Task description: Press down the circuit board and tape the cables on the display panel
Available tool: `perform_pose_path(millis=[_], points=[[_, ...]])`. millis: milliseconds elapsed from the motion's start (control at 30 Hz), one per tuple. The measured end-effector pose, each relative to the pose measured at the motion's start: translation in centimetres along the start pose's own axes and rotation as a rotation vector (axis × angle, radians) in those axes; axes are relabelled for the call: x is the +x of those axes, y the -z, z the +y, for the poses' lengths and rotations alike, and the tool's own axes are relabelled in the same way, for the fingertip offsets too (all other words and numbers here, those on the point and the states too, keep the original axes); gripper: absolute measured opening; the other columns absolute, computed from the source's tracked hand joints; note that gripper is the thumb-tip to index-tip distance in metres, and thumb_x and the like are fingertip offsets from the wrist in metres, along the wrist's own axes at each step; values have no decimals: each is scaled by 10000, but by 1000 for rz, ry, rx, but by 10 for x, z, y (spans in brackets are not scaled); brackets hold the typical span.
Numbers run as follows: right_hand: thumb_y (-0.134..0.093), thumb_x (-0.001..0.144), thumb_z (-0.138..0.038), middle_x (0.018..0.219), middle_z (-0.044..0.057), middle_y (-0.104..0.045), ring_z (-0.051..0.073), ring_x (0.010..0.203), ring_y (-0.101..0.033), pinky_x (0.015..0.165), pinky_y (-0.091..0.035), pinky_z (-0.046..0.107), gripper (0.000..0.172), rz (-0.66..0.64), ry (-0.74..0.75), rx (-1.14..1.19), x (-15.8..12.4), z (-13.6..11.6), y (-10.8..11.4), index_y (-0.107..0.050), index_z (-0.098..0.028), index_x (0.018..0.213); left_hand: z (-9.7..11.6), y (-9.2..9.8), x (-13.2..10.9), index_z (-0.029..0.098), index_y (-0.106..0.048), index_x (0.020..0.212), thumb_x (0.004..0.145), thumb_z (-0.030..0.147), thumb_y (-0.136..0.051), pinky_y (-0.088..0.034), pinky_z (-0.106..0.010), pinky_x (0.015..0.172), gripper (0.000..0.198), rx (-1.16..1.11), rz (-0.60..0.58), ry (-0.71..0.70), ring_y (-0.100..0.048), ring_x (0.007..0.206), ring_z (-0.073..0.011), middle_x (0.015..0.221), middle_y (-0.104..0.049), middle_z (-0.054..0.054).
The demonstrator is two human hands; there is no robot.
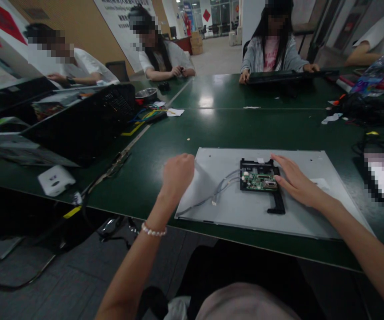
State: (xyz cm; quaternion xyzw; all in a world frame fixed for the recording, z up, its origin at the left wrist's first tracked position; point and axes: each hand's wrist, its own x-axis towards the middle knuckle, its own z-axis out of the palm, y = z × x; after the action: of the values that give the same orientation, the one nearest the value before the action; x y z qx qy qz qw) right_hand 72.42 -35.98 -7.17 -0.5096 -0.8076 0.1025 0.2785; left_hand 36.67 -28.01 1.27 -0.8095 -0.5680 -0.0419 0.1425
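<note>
Left hand curled into a loose fist, pinching the white sheet corner; wrist raised, forearm rising from below. Right hand flat, fingers spread, holding nothing, pressing the black bracket beside the green circuit board on the grey panel.

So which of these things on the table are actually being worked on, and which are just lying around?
In hand:
- grey panel, under both hands
- green circuit board, beside the right hand
- grey cable, near the left hand

Lying about:
- white box
- metal bowl
- paper scraps
</note>
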Motion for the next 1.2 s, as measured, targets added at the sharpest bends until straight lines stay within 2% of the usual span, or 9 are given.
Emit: perform_pose_path(millis=[100,200,400,633,767,833,1000,1200], points=[[-359,1016,-421,1533,132,-372,309,1434,-313,1165,-304,553,597,-8,-4,-3,0,-1,-1,-172,-247,1555,43,16,-39,156,-666,870,934,137,-436,-439,-339,746,239,-81,55,-43,-638,806,-226,877,-703,-90],[-360,1014,-433,1528,147,-381,312,1427,-324,1167,-305,543,599,3,-6,-13,0,0,-1,-191,-226,1550,74,19,-64,164,-650,847,924,110,-467,-448,-347,776,206,-148,83,-92,-640,819,-223,855,-695,-77],[-346,1020,-417,1536,136,-370,309,1433,-306,1176,-289,541,586,-1,-12,-6,1,0,1,-173,-244,1552,104,15,-84,166,-637,877,916,104,-496,-458,-360,781,159,-211,37,-27,-630,834,-229,877,-683,-64],[-351,1019,-410,1548,120,-351,306,1441,-292,1172,-294,547,590,-15,0,-4,1,-4,2,-152,-265,1555,118,18,-90,171,-625,874,915,104,-491,-451,-374,763,156,-250,8,65,-626,857,-243,864,-673,-63],[-350,1016,-400,1547,122,-359,308,1444,-295,1170,-301,546,594,-23,-5,-13,1,-5,3,-149,-263,1558,123,15,-91,185,-629,875,940,192,-498,-452,-405,792,146,-319,31,58,-632,883,-259,892,-691,-84],[-356,1011,-405,1546,121,-367,318,1440,-306,1159,-315,561,601,-18,-8,-16,1,-5,4,-151,-270,1559,121,12,-90,191,-638,906,949,219,-497,-457,-410,802,150,-354,59,54,-636,897,-259,928,-703,-90],[-364,1007,-426,1529,112,-405,324,1447,-300,1159,-303,589,592,-22,30,-18,4,-14,6,-198,-277,1556,106,-6,-81,172,-656,1053,932,141,-491,-466,-408,901,207,-419,163,104,-627,1052,-254,1157,-689,-103],[-373,1016,-409,1545,81,-393,300,1456,-291,1166,-300,584,558,-60,77,-12,8,-26,6,-239,-301,1547,98,-25,-74,164,-668,1055,911,123,-509,-455,-430,949,218,-442,158,132,-610,1106,-262,1186,-685,-103]])
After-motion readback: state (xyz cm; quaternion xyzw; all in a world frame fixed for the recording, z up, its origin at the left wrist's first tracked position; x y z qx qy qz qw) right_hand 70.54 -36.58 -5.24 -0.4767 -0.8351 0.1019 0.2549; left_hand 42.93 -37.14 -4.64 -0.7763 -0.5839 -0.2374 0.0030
